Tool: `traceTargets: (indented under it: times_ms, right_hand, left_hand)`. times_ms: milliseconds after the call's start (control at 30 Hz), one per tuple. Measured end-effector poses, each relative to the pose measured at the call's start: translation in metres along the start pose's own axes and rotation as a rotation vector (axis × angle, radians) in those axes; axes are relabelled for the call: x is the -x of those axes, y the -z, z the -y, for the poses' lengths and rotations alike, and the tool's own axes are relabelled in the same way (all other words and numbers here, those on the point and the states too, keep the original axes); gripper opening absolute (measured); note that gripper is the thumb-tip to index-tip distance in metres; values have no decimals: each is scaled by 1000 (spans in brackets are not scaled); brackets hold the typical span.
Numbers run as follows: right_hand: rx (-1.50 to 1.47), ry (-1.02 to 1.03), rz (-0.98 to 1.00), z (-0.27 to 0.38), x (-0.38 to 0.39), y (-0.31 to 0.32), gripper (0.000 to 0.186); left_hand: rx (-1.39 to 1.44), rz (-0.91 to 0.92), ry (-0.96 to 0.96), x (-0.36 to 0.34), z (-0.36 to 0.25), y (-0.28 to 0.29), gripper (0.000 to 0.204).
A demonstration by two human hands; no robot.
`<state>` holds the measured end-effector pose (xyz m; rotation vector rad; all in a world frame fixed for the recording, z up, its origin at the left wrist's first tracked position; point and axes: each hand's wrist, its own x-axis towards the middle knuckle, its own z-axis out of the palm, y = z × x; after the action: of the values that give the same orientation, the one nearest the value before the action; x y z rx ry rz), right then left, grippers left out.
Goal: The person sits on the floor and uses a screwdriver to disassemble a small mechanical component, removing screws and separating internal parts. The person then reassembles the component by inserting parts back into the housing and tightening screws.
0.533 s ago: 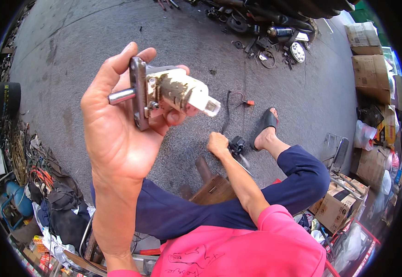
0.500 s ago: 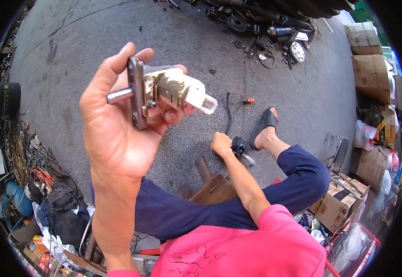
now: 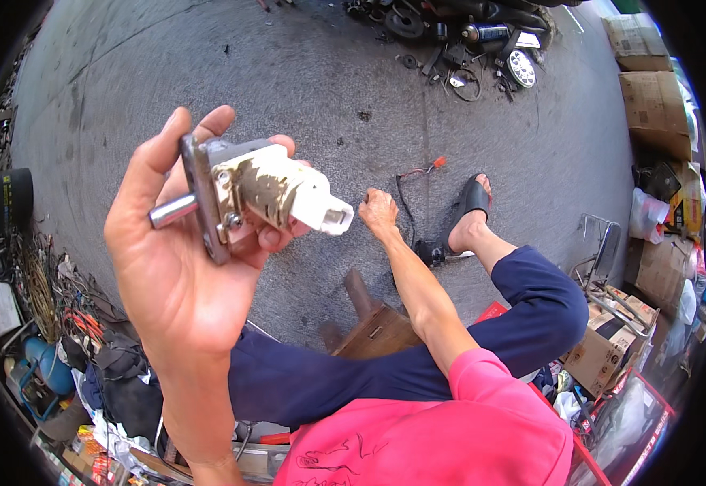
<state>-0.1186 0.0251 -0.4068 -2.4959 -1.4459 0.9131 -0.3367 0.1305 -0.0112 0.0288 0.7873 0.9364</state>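
My left hand is raised at the left, palm up, closed around a mechanical part. This part has a dark metal flange plate, a short shiny shaft pointing left, and a cylindrical white body with worn brown patches. A white plug socket forms its right end. Just right of that socket in the picture is my right hand, lower down and apart from it. Its fingers are curled in; what they hold, if anything, is hidden. On the ground nearby lies a small black part beside my sandalled foot.
A dark wire with an orange-red connector lies on the ground. A wooden block stands between my legs. Loose machine parts lie at the far right, cardboard boxes along the right, tangled wires and a blue tank at the left.
My right hand has moved up and left, away from the small black part, which stays on the ground. My left hand has shifted down and left with the mechanical part.
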Motion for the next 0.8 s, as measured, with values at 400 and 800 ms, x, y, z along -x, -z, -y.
traceTargets:
  times_ms: [400, 800]
  right_hand:
    - [-58, 230, -208, 17, -63, 169, 26]
    - [-1353, 944, -671, 148, 99, 483, 24]
  left_hand:
    - [-75, 172, -77, -31, 12, -34, 46]
    - [-156, 122, 48, -34, 49, -34, 60]
